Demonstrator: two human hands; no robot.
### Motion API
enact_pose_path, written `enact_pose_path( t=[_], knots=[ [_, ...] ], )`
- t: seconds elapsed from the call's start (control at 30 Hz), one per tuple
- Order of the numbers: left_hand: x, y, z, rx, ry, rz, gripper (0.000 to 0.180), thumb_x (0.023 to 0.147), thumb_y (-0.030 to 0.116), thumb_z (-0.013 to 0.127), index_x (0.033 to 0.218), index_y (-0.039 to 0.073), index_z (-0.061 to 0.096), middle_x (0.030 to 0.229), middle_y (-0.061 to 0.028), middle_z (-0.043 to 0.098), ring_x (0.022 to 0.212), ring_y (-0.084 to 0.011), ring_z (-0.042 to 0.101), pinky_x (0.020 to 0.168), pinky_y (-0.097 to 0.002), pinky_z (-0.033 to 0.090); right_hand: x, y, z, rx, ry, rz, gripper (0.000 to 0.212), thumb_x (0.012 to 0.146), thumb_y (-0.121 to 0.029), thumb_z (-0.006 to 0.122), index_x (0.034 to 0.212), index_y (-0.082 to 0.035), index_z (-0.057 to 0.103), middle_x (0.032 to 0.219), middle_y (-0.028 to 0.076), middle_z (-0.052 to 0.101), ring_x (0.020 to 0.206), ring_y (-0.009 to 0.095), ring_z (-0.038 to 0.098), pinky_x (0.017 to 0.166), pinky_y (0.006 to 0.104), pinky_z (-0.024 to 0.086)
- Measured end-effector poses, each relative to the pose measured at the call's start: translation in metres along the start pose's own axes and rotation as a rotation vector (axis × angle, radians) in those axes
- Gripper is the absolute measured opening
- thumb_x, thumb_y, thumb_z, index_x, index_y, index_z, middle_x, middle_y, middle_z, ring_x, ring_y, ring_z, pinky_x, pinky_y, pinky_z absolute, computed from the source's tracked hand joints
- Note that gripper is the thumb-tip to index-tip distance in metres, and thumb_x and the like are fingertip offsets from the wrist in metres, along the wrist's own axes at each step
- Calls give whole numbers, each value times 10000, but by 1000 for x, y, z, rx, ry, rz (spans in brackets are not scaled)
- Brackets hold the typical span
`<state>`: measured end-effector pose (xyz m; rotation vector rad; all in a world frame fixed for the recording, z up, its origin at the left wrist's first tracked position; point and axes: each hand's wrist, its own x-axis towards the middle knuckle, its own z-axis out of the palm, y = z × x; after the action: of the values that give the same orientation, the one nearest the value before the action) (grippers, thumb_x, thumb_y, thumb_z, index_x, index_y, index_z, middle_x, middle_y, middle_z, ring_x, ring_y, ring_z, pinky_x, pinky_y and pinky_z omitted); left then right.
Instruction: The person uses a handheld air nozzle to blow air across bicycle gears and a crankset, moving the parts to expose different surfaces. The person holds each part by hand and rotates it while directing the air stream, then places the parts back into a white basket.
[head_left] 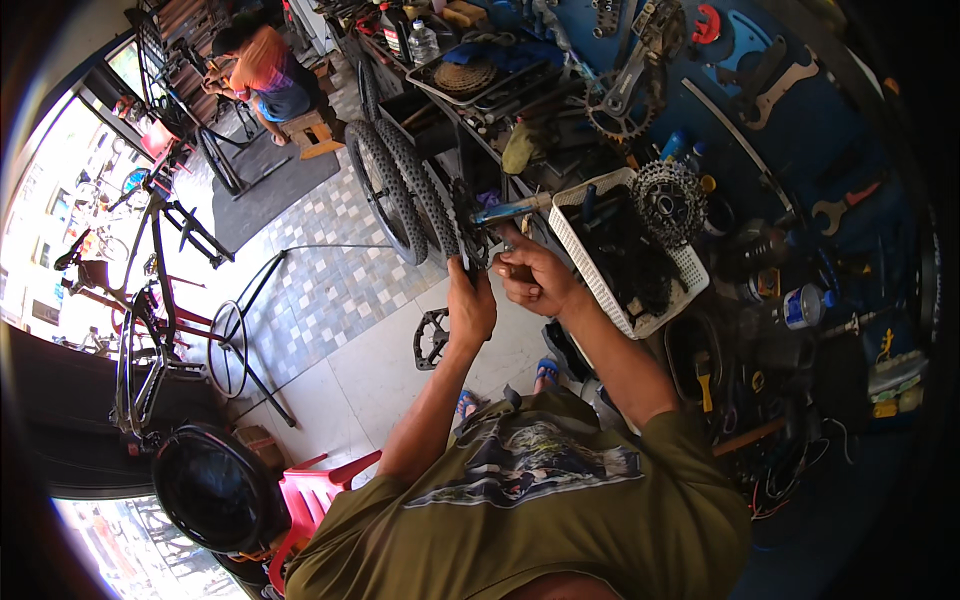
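Observation:
My left hand is closed around a dark bicycle part seen nearly edge-on, which looks like a crankset. Below and left of that hand is a black flat pedal; its join to the part is hidden. Just to the right, my right hand has its fingers curled in a pinch close to the same part. Whatever sits between those fingertips is too small to make out. A blue and silver bar juts from the bench side right above both hands.
A white plastic basket of dark parts stands at right, with a cassette on its rim. Knobby tyres lean beyond my hands. Bicycle frames stand left. A person sits working at the far left. A red chair is behind.

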<state>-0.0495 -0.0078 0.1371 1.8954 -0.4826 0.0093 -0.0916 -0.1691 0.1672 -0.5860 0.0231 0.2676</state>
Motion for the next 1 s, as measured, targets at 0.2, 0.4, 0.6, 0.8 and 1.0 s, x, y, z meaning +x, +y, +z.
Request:
enact_pose_path(
  t=[0.2, 0.4, 0.6, 0.8, 1.0],
  knots=[
    [-9, -9, 5, 73, 8, 21, 392, 1000, 8, 500, 1372, 4, 374, 1024, -371, 658, 933, -574, 643, 750, -597, 498, -6, 30, 14, 774, -366, -54, 332, 1062, -184, 446, 1373, -127, 547, 839, 59, 560, 427, 77, 420, 403, 241, 323],
    [-4, -40, 9, 164, 145, 119, 417, 1000, 7, 526, 1389, -7, 375, 1007, -347, 664, 902, -541, 660, 741, -575, 511, -46, 20, 46, 251, -158, -215, 693, 1030, -119, 441, 1666, -122, 166, 892, 123, 628, 426, 130, 485, 401, 259, 372],
    [-9, -30, 5, 95, 104, 114, 401, 995, 2, 536, 1365, -5, 381, 982, -327, 665, 866, -530, 659, 716, -564, 503, -20, -15, 34, -1813, 539, -191, 903, 909, -195, 637, 1650, -126, 127, 747, 205, 707, 574, 388, 674, 563, 508, 547],
    [-9, -9, 5, -5, 113, 129, 348, 994, -10, 520, 1314, 4, 385, 948, -296, 649, 808, -496, 661, 703, -526, 501, -2, 8, 48, -2126, 521, -270, 980, 894, -202, 672, 1666, -150, 70, 775, 221, 687, 610, 396, 697, 603, 488, 590],
    [-1, 3, -10, 28, 76, 50, 325, 993, 0, 522, 1292, 6, 396, 962, -284, 627, 809, -432, 648, 703, -495, 488, 1, 18, 24, -2526, 466, -420, 924, 931, -121, 601, 1689, -220, 82, 930, 203, 669, 590, 340, 696, 533, 442, 591]
  ],
)
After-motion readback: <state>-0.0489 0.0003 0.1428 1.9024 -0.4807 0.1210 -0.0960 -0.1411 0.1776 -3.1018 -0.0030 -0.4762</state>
